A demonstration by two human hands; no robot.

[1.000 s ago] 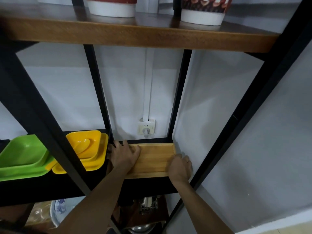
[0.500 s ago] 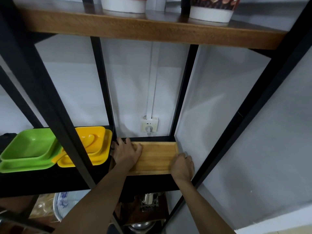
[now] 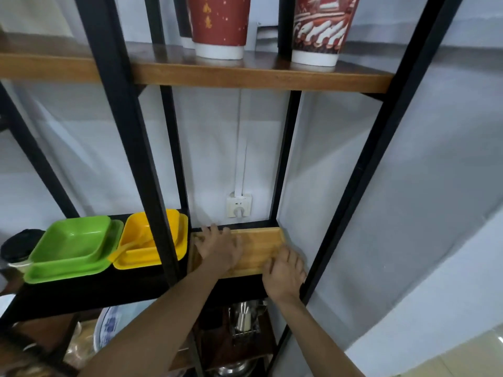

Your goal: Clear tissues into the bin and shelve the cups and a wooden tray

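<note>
Wooden tray (image 3: 255,248) lies flat on the black lower shelf (image 3: 109,289), right compartment, against the wall. Left hand (image 3: 220,248) rests flat on it, fingers spread; right hand (image 3: 284,273) covers its front right corner, fingers loosely extended. A black upright (image 3: 152,186) separates it from the yellow dish (image 3: 136,251) and green dish (image 3: 73,246). Two cups (image 3: 219,25) stand on the wooden shelf above.

Wooden tray (image 3: 257,250) flat on lower shelf, two red cups (image 3: 219,23) above
</note>
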